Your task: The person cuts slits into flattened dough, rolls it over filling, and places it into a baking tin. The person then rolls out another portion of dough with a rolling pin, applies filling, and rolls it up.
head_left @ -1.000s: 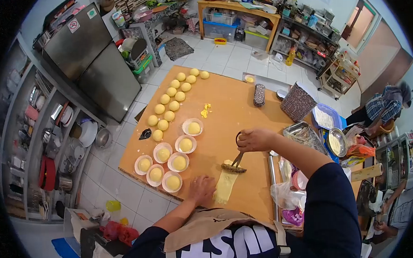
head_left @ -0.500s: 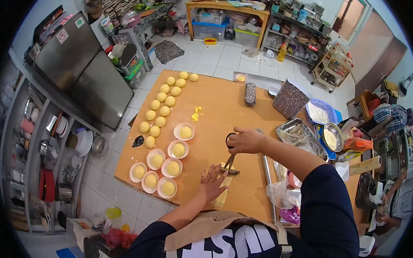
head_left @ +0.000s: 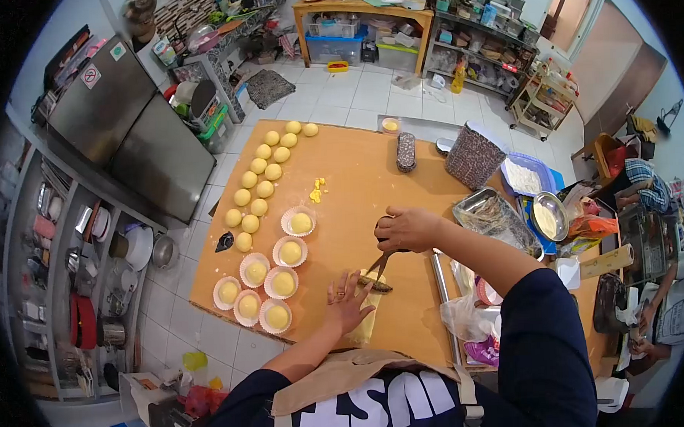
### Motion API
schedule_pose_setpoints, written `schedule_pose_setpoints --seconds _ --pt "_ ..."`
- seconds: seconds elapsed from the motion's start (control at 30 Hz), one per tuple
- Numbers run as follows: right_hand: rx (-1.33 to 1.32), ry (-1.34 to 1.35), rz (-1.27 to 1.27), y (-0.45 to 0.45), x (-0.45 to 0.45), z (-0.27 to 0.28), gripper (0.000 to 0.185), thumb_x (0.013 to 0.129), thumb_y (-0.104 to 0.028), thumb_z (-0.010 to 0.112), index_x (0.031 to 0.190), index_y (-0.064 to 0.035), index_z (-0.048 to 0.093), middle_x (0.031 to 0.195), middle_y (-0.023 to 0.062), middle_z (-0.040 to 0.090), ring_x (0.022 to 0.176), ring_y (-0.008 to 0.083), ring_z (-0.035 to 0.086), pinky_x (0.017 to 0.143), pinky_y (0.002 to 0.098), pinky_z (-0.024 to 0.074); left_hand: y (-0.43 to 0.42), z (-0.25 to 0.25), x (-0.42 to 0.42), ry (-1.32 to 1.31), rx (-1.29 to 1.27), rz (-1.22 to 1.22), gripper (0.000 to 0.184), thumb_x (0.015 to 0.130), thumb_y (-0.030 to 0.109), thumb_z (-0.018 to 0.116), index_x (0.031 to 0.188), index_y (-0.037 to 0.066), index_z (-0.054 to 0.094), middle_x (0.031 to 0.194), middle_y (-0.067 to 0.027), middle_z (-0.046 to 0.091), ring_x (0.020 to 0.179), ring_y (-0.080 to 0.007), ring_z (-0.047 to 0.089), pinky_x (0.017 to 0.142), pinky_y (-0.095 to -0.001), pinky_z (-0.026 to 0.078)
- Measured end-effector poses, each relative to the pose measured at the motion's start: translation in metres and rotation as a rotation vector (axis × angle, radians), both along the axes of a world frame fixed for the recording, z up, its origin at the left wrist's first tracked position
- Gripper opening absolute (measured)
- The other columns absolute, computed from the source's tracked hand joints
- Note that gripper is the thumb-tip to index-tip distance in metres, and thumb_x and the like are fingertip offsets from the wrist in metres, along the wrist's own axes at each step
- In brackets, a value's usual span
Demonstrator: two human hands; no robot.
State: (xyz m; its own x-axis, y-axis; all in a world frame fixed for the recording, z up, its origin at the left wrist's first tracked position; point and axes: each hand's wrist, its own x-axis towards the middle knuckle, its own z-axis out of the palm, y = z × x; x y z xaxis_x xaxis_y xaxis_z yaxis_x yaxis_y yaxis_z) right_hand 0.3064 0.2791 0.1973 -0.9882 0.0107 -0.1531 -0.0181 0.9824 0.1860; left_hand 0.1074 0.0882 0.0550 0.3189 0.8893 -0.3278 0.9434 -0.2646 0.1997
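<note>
My right hand (head_left: 408, 230) grips a pair of scissors (head_left: 380, 264) by the handles, blades pointing down. The tips meet a dark brown piece of filling (head_left: 379, 286), whose exact kind I cannot make out. Beneath it, a flat pale yellow strip of dough (head_left: 364, 325) runs towards my body. My left hand (head_left: 346, 306) lies with fingers spread at the strip's left side, fingertips near the filling. To the left, several round dough balls sit in white paper cups (head_left: 307, 251).
Bare dough balls (head_left: 258, 208) form rows at the table's far left, near yellow scraps (head_left: 317, 189). A patterned tin (head_left: 474, 156), a foil-like tray (head_left: 497, 226), a flour tub (head_left: 523, 176) and a metal bowl (head_left: 550, 217) crowd the right. Another person's arm (head_left: 664, 295) shows at far right.
The view has shifted slightly. My right hand has turned a little with the scissors, whose tips stay at the filling. My left hand remains spread beside the dough strip.
</note>
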Motion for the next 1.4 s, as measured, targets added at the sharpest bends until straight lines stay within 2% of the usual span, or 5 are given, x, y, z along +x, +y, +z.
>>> schedule_pose_setpoints --seconds 0.37,0.57,0.77,1.07,1.4 --pt "-0.089 0.354 -0.877 -0.066 0.097 0.053 0.046 0.066 -0.023 0.075 0.111 -0.0198 0.063 0.103 0.0004 0.058 0.106 0.0204 0.053 0.089 0.0373 0.0359 -0.015 -0.015 -0.024 -0.288 0.350 -0.001 0.065 0.086 0.051 0.058 0.142 0.023 0.038 0.150 -0.0129 0.024 0.139 -0.0350 0.019 0.109 -0.0567 0.015" --pt "-0.384 0.985 -1.672 -0.224 0.191 -0.025 0.045 0.065 -0.007 0.074 0.109 -0.0104 0.066 0.097 0.0111 0.063 0.090 0.0304 0.060 0.082 0.0406 0.0458 -0.054 -0.042 -0.066 -0.337 0.413 -0.070 0.068 0.078 0.045 0.068 0.135 0.017 0.045 0.144 -0.0156 0.031 0.133 -0.0358 0.025 0.105 -0.0548 0.020" --pt "0.019 1.343 -2.067 -0.373 0.235 -0.079 0.043 0.068 0.001 0.069 0.110 -0.0081 0.066 0.089 0.0110 0.064 0.077 0.0257 0.061 0.071 0.0332 0.0492 -0.057 -0.037 -0.071 -0.277 0.382 -0.127 0.069 0.075 0.039 0.072 0.134 0.016 0.045 0.143 -0.0160 0.032 0.132 -0.0354 0.027 0.105 -0.0533 0.020" --pt "0.248 0.914 -2.658 -0.444 0.251 -0.119 0.052 0.074 -0.016 0.070 0.124 -0.0172 0.057 0.114 0.0086 0.061 0.102 0.0248 0.059 0.086 0.0457 0.0413 -0.047 -0.034 -0.069 -0.359 0.389 -0.150 0.068 0.075 0.037 0.072 0.134 0.015 0.045 0.141 -0.0162 0.033 0.133 -0.0363 0.025 0.105 -0.0544 0.020" --pt "0.547 0.354 -2.800 -0.482 0.235 -0.028 0.063 0.066 -0.035 0.072 0.125 -0.0241 0.056 0.111 0.0065 0.054 0.109 0.0265 0.053 0.090 0.0546 0.0364 -0.069 -0.049 -0.094 -0.316 0.393 -0.136 0.066 0.077 0.037 0.071 0.133 0.014 0.044 0.141 -0.0169 0.033 0.131 -0.0372 0.029 0.104 -0.0543 0.022"
